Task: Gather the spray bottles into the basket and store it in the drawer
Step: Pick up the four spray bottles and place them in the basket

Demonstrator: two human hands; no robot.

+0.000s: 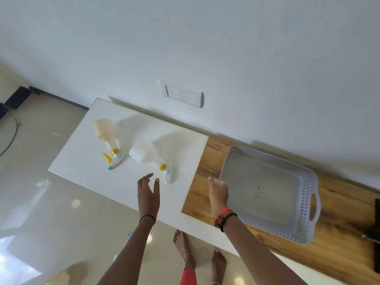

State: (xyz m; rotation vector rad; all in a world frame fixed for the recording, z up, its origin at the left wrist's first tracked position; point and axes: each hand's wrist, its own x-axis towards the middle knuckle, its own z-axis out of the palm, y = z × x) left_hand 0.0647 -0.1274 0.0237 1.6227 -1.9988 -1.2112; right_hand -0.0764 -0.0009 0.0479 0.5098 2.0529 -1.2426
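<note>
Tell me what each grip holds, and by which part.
The left grip holds nothing. The right grip sits at a corner of the basket; a hold there cannot be told.

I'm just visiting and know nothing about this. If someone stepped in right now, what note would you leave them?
Left hand: open, reaching toward the nearer spray bottle, not touching.
Right hand: at the near corner of the basket; grip unclear.
Both bottles lie on the white tabletop; the yellow-trigger bottle is farther left.
Basket sits on the wooden top, holding no bottles.
Done: nothing yet.
Left: both bottles into basket, basket into the drawer, which is not in view.
</note>
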